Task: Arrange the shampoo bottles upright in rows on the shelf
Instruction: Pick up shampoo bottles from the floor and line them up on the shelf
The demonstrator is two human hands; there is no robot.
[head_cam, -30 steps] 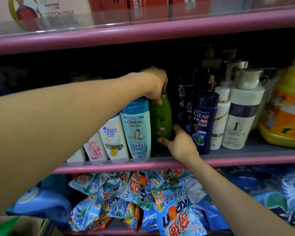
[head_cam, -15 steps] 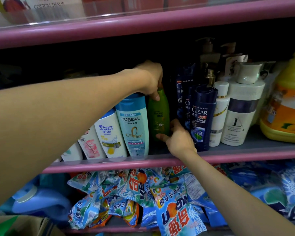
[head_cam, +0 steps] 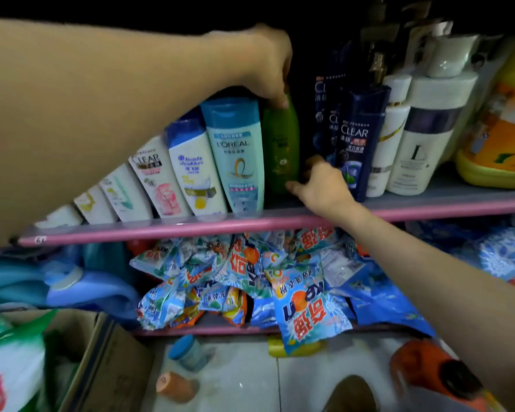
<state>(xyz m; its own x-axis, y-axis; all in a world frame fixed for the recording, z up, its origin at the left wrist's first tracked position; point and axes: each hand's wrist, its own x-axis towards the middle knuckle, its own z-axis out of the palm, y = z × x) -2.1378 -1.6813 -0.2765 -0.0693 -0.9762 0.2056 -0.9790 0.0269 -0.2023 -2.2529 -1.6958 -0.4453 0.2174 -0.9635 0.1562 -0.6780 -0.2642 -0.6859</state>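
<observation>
A green shampoo bottle (head_cam: 281, 147) stands upright on the pink shelf (head_cam: 191, 226), set back between a teal L'Oreal bottle (head_cam: 238, 156) and dark blue Clear bottles (head_cam: 356, 138). My left hand (head_cam: 268, 63) grips the green bottle's top from above. My right hand (head_cam: 320, 182) holds its base, thumb against the front and fingers curled behind it. Left of the L'Oreal bottle, a Head & Shoulders bottle (head_cam: 195, 165), a white Clear bottle (head_cam: 158, 179) and more white bottles lean in a row.
White pump bottles (head_cam: 428, 135) and a yellow-orange jug (head_cam: 500, 135) fill the shelf's right end. Blue detergent bags (head_cam: 306, 301) are heaped on the lower shelf. On the floor lie a cardboard box (head_cam: 101, 361), small bottles (head_cam: 188, 352) and an orange container (head_cam: 428, 370).
The view has tilted down, hiding the upper shelf and showing the floor. Both hands remain on the green bottle, which stands about where it was.
</observation>
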